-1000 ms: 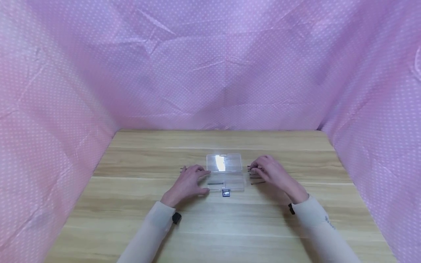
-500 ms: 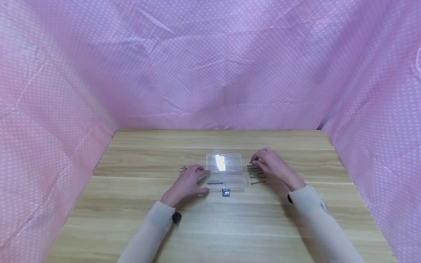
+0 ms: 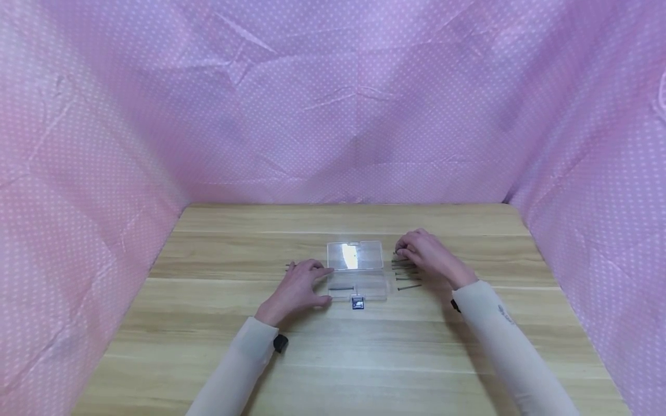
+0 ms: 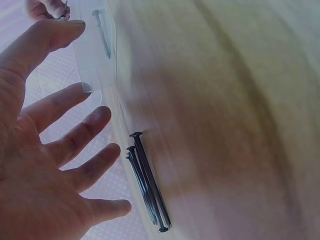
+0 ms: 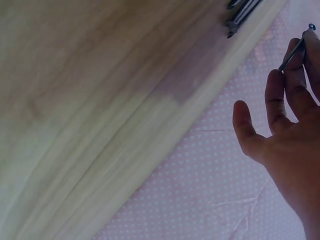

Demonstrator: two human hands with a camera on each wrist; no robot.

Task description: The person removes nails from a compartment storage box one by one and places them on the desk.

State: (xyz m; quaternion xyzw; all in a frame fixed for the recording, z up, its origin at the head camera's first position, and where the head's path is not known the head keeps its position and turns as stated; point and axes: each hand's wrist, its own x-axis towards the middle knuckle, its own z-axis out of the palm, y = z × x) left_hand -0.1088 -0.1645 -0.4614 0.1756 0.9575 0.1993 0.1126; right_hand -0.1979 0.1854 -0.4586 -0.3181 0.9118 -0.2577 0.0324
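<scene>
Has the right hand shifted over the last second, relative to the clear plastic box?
Yes. The right hand moved toward the table's far edge, from beside the clear plastic box's near half to beside its far half, pinching a nail.

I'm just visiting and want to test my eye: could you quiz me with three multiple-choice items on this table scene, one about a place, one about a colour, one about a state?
1. Where does the clear plastic box lie?
A. between the two hands
B. at the table's far left corner
C. on the person's lap

2. What colour is the dotted cloth round the table?
A. green
B. pink-purple
C. black

3. What is the right hand doing?
A. lying flat and idle
B. pinching a nail
C. lifting the box

Answers: 1 A, the head view shows it between the left hand and the right; 2 B, the cloth is pink-purple with white dots; 3 B, the right wrist view shows a nail held at the fingertips.
</scene>
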